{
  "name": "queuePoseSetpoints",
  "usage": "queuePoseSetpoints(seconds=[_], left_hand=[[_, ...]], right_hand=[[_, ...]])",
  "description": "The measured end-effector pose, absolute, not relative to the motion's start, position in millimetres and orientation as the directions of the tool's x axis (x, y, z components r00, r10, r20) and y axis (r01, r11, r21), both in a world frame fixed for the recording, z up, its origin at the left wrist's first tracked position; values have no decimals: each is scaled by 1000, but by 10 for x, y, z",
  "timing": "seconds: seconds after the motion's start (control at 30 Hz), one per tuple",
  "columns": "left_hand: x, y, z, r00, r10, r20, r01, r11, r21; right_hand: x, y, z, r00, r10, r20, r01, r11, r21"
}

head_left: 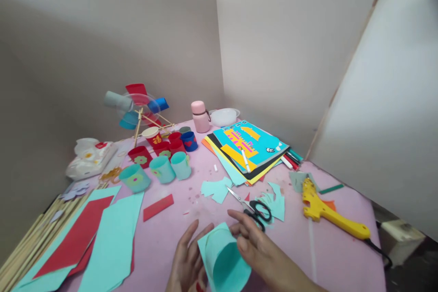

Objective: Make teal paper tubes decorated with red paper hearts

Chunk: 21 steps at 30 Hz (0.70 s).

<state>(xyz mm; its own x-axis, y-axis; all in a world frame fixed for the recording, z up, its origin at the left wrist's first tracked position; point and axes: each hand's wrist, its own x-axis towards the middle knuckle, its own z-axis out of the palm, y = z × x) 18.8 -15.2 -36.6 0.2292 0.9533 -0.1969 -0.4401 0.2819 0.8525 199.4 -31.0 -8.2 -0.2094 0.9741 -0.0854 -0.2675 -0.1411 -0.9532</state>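
Observation:
Between my two hands near the table's front edge is a turquoise paper cup (229,262), tilted with its round opening toward me. A flat sheet of the same colour lies against its base. My left hand (186,255) cups the left side, its fingers curved around the paper. On the other side my right hand (258,246) has its thumb and fingers against the rim and wall. Black-handled scissors (255,210) lie just beyond my right hand, among cut turquoise paper scraps (277,203).
Several finished paper cups (135,178) stand at the back left, before a wheel-like model (140,105). Paper strips (112,237) and wooden sticks (30,237) lie left. A yellow glue gun (328,212) rests right, its cord over the edge. Behind are a stack of coloured paper (270,146) and a pink bottle (200,118).

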Motion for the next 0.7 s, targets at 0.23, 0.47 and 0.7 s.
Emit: queuePoseSetpoints(seconds=[0.23, 0.47, 0.7], left_hand=[[250, -228, -126, 274, 928, -251, -331, 336, 882], [176, -153, -310, 286, 936, -204, -312, 292, 904], [157, -121, -331, 213, 949, -233, -317, 293, 902]], right_hand=[[1992, -323, 2, -326, 940, -104, -180, -170, -969], [1974, -351, -29, -296, 950, -95, -200, -159, -967], [1969, -348, -41, -319, 941, -112, -168, -172, -971]])
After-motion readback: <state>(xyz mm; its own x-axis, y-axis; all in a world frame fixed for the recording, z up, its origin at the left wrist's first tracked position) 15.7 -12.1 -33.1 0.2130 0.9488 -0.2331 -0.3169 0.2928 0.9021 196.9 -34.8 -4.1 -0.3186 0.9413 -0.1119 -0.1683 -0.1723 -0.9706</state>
